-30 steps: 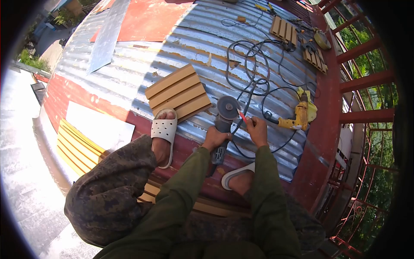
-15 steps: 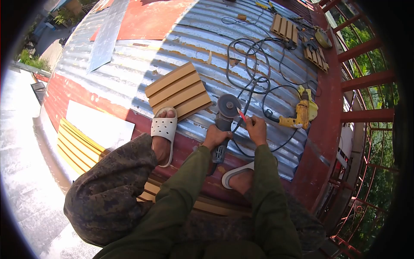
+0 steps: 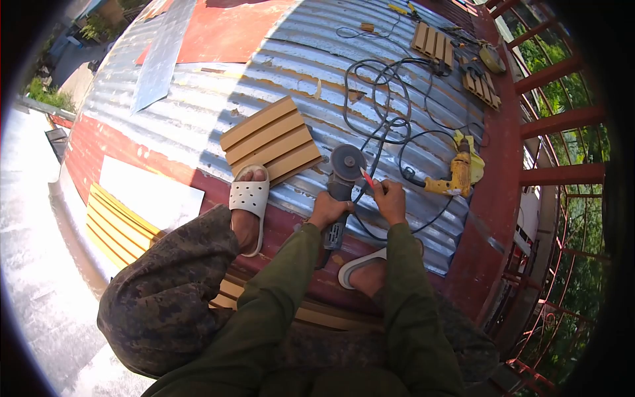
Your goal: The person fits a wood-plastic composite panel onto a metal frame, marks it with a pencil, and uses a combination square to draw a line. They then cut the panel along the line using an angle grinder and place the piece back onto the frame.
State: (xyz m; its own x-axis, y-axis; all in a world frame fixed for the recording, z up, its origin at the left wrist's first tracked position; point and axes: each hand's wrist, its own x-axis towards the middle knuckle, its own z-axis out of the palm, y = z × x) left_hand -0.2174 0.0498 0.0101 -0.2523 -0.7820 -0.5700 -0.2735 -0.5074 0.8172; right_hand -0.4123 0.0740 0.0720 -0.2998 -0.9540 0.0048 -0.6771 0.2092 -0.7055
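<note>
My left hand (image 3: 329,210) is wrapped around the body of an angle grinder (image 3: 340,190), whose round grey disc (image 3: 346,162) faces up at the far end. In my right hand (image 3: 389,200) a red pencil (image 3: 368,178) is pinched, its pale tip right at the disc's right edge. A grooved tan panel piece (image 3: 271,140) lies on the metal sheet left of the disc, partly under the toe of my white sandal (image 3: 249,198). To the right of my right hand rests a yellow power drill (image 3: 456,175).
Black cable (image 3: 380,99) loops across the corrugated roofing (image 3: 297,73) beyond the grinder. More grooved pieces (image 3: 433,45) lie at the far right. A red metal frame (image 3: 562,175) borders the right side. Yellow grooved panels (image 3: 119,225) and a white sheet (image 3: 152,188) lie at the left.
The view has shifted slightly. Both hands keep their holds, and the pencil tip stays at the disc's edge.
</note>
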